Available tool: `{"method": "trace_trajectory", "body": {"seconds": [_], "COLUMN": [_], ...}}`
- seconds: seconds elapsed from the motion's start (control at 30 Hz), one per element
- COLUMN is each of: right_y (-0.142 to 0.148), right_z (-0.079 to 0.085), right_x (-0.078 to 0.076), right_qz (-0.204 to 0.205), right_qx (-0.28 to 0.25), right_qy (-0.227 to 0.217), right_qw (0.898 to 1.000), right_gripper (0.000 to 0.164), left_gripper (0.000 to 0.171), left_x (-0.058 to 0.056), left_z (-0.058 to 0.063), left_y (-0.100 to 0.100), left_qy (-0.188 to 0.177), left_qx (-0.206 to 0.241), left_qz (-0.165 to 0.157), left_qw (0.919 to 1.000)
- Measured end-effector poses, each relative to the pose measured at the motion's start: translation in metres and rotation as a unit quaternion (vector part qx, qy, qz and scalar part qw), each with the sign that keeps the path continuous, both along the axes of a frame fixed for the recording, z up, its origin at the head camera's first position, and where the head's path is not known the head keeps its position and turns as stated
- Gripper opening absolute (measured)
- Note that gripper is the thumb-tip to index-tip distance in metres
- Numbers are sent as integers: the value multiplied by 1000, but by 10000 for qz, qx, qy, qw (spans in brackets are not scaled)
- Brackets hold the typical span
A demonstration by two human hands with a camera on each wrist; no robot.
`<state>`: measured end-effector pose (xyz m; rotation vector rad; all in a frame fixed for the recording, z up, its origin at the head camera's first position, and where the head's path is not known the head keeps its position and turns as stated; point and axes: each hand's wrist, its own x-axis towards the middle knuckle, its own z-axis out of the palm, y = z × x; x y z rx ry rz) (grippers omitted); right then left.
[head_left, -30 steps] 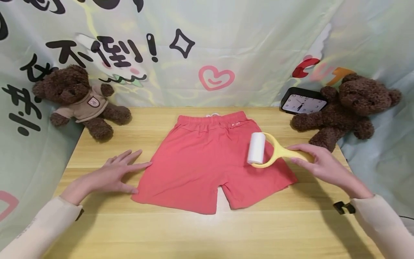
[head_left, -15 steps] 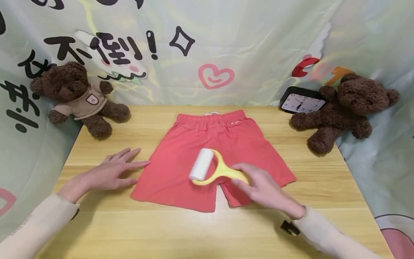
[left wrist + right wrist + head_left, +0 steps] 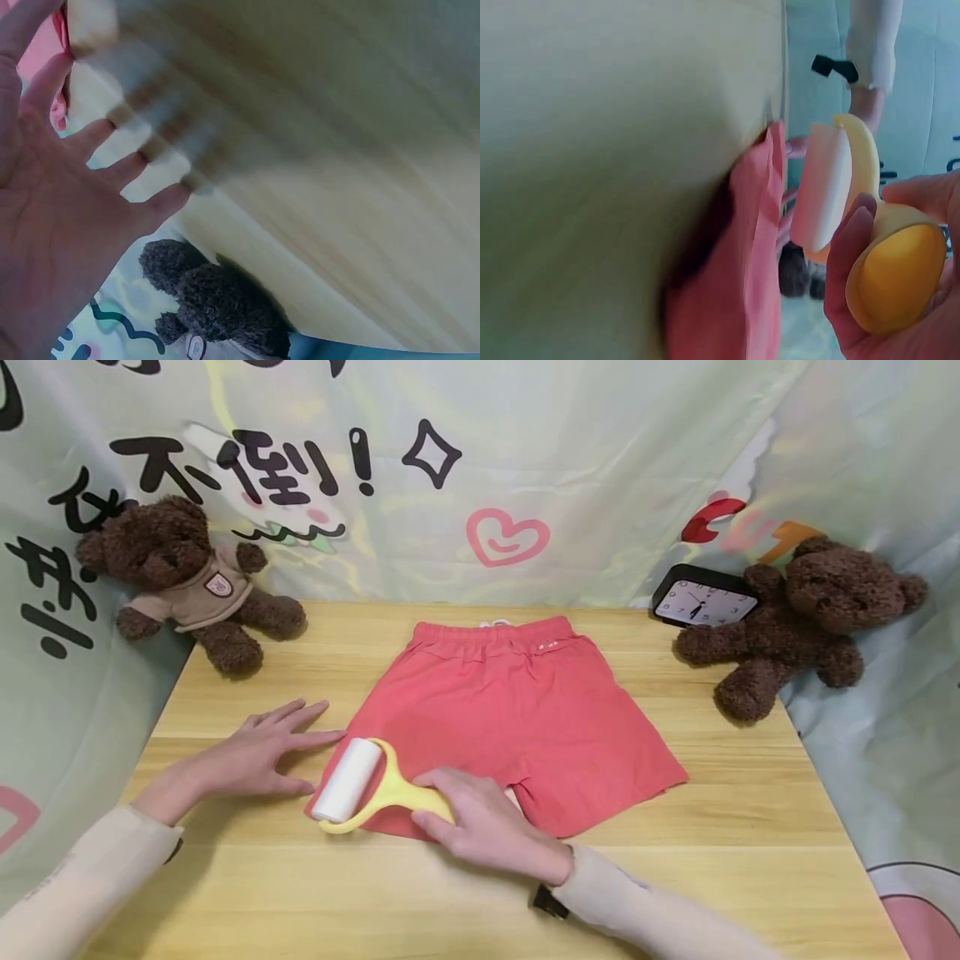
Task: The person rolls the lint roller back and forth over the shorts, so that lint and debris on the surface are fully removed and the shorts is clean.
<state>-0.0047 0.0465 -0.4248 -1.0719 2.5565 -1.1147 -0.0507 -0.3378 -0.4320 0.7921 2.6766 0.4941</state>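
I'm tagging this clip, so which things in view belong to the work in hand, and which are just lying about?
Part of the work:
- yellow-handled roller, gripped by the right hand
- red shorts, spread flat
- left hand, at the shorts' edge
- table underneath

Just lying about:
- shirted teddy bear
- bare teddy bear
- black-framed clock

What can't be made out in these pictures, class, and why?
Head view: the red shorts, partly hidden at the hem by the right grip.
Head view: the white marks on them, too small to read.
Left wrist view: the teddy bear, its head cut off by the bottom edge.
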Motion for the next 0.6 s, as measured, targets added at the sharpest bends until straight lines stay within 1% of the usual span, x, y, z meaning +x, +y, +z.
{"method": "trace_trajectory", "body": {"seconds": [0.13,0.23,0.43,0.6], "right_y": [-19,-29,-39,-44], "right_z": [-4,-7,-12,-16], "right_x": [3,3,3,1], "right_qz": [37,21,-106,-39], "right_qx": [64,164,199,128], "right_qy": [-16,1,126,265], "right_qw": [10000,9999,9997,9996], "right_gripper": [32,32,30,29], "left_gripper": [97,105,105,107], "left_x": [-3,-6,-8,-8], "left_z": [3,3,5,4], "left_y": [-2,-3,-5,-6], "left_qy": [-318,-410,-413,-392], "left_qx": [-3,-54,-107,-132], "left_qz": [-41,-84,-144,-151], "left_qw": [9995,9991,9990,9990]}}
